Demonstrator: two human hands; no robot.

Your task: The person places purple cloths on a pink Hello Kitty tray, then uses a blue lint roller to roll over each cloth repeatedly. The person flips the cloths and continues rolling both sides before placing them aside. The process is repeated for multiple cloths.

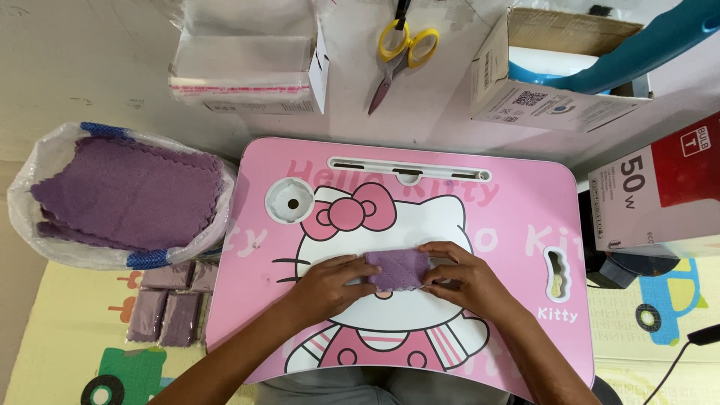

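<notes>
Cloth, purple, folded small, mid-surface, pinched at either end by left hand and right hand, fingers closed on its edges. Left of that, folded packs finished on the floor; bag of unfolded cloths waiting.

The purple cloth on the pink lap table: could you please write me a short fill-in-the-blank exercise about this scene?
1. Both hands, the left hand and the right hand, press a folded ____ cloth on the pink table.
2. The scissors have ____ handles.
3. Unfolded cloths lie in a bag to the table's ____.

Missing words: purple; yellow; left
</notes>
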